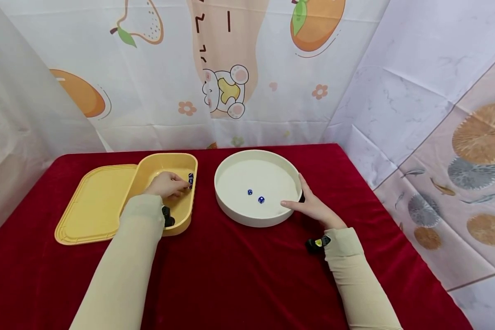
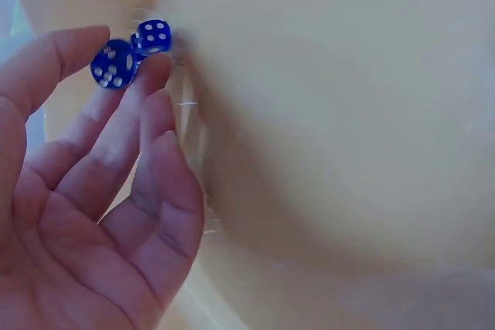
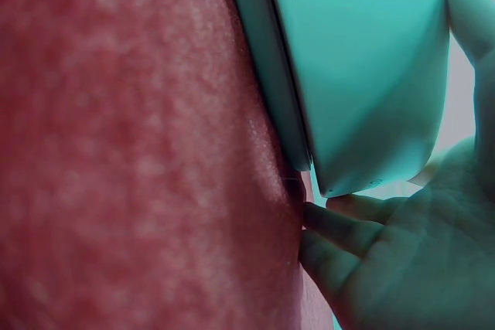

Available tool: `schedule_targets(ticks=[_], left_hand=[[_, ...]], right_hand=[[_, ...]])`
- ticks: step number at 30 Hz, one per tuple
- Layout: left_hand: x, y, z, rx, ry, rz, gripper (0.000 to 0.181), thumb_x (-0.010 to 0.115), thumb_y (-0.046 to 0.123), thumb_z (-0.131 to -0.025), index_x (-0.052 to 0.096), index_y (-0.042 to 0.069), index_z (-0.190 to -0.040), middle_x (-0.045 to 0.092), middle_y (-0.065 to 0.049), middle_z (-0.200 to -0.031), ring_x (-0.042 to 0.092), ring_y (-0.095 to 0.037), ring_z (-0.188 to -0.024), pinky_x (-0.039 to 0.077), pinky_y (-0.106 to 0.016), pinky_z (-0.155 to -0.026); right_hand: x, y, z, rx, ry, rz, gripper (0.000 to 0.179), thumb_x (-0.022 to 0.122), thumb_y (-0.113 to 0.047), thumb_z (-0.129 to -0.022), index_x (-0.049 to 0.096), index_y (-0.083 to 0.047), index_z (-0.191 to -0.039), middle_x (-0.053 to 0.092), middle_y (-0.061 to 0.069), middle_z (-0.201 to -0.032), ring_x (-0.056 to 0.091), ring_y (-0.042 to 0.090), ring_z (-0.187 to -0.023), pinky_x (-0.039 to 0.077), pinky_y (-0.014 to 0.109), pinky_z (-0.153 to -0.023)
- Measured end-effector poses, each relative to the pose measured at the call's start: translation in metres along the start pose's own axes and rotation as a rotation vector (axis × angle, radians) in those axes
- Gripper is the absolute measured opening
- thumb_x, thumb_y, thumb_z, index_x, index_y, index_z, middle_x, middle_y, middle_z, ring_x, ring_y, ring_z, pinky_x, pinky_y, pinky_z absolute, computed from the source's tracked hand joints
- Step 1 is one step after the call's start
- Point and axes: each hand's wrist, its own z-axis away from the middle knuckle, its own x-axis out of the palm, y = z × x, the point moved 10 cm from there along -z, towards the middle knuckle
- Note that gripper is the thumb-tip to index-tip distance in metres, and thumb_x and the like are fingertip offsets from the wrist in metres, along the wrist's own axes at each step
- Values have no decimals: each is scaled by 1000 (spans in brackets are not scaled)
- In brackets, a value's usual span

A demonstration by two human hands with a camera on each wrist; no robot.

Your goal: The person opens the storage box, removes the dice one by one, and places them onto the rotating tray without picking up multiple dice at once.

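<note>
My left hand (image 1: 166,184) reaches inside a yellow plastic box (image 1: 185,223), by its right wall. In the left wrist view its thumb and a finger pinch a blue die (image 2: 114,63) with white pips. Just behind that sits another blue die (image 2: 154,36). Several dark blue dice (image 1: 190,178) line the box's right wall. My right hand (image 1: 313,207) holds the right side of a round white tray (image 1: 253,221), thumb over the rim and fingers outside. Two blue dice, one left (image 1: 250,192) and one right (image 1: 261,200), lie on the tray floor.
A yellow lid (image 1: 92,201) lies flat to the left of the box, its right edge against it. Red cloth (image 1: 239,275) covers the table. Printed curtains (image 1: 161,91) hang behind it and on the right.
</note>
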Motion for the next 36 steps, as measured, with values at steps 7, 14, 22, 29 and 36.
schedule_targets(ticks=[7, 14, 22, 29, 36], left_hand=[[-9, 10, 3, 19, 67, 3, 39, 62, 29, -95, 61, 0, -122, 66, -18, -119, 68, -18, -91, 56, -26, -74], [-12, 20, 6, 48, 56, 70, 48, 56, 31, -99, 55, -2, -133, 59, -23, -134, 65, -31, -108, 56, -32, -84], [-23, 35, 11, 64, 78, 47, 51, 58, 42, -98, 58, 3, -130, 59, -17, -128, 58, -32, -109, 53, -36, -89], [-33, 58, 13, 104, 117, 26, 50, 63, 43, -95, 61, 3, -126, 59, -12, -121, 56, -24, -94, 50, -31, -79], [-41, 89, 21, 158, 181, 65, 51, 68, 45, -92, 63, 3, -121, 64, -9, -111, 54, -18, -91, 48, -29, -75]], right_hand=[[1, 1, 0, -3, 1, 6, 116, 74, -42, -86, -14, -21, -158, -10, 2, -167, -6, 27, -154, 3, 59, -122], [1, 1, 1, -8, 3, 10, 116, 74, -42, -85, -13, -20, -159, -10, 2, -167, -6, 27, -154, 3, 59, -122], [1, 0, 1, -16, 4, 5, 117, 75, -41, -85, -13, -19, -159, -11, 3, -167, -6, 27, -154, 3, 59, -122], [0, 1, 0, -8, 7, 13, 116, 74, -42, -86, -13, -20, -159, -10, 2, -167, -5, 27, -154, 4, 59, -122], [-1, -1, 1, -13, 6, 22, 116, 74, -41, -86, -14, -19, -158, -10, 4, -167, -6, 29, -154, 3, 59, -122]])
